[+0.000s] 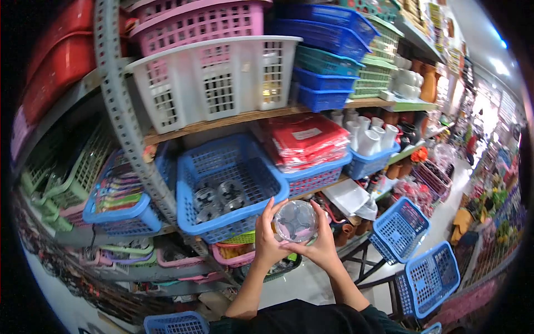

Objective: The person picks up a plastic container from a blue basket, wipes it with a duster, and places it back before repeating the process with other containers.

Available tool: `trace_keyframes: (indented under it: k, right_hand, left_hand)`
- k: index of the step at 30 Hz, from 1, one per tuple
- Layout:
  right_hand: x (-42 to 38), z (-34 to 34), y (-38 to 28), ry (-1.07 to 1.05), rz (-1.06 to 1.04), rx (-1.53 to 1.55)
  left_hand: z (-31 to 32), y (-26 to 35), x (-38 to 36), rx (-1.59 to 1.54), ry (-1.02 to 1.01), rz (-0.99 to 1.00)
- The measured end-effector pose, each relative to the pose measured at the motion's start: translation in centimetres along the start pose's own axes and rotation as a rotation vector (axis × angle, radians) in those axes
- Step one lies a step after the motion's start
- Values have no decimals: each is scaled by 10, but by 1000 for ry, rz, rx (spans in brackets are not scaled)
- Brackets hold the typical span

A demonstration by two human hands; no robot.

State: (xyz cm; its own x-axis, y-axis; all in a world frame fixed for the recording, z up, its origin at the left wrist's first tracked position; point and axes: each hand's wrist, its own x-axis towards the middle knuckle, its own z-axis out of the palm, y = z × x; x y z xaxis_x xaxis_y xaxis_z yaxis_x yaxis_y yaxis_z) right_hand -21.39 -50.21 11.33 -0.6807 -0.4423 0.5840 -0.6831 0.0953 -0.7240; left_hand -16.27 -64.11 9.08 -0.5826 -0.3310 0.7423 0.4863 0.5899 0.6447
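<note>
Between both hands, in front of the shelves, is a round clear plastic container [296, 221] with dark shapes showing in it. My left hand [268, 239] wraps round its left side and my right hand [322, 239] round its right side, the thumbs meeting below it. Just left of the hands, a blue basket [228, 222] on the shelf holds several similar clear round containers [219, 199].
Above stand a white basket [214, 78] and stacked blue baskets [328, 61]. Red plastic-wrapped packs [306, 139] lie right of the blue basket. A metal post [125, 117] rises at left. Two blue baskets [399, 229] [431, 278] sit lower right.
</note>
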Motion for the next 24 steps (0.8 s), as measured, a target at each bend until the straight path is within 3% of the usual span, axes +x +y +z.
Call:
trace_keyframes:
  k: [6, 10, 16, 18, 20, 24]
  right_hand:
    - [23, 39, -25, -133, -52, -32]
    - [39, 62, -33, -154, -85, -62]
    - [73, 96, -34, -103, -216, 101]
    - [86, 109, -33, -120, -204, 144]
    - [93, 124, -34, -106, -215, 109]
    - [93, 145, -37, -105, -182, -21]
  left_hand:
    - [-43, -10, -7, 115, 134, 50]
    - [-66, -4, -8, 2, 242, 40]
    - [-106, -17, -28, 793, 303, -59]
    - [-110, -24, -37, 841, 334, -89]
    - [-113, -23, -40, 977, 200, -75]
    - [-114, -17, -43, 1001, 164, -91]
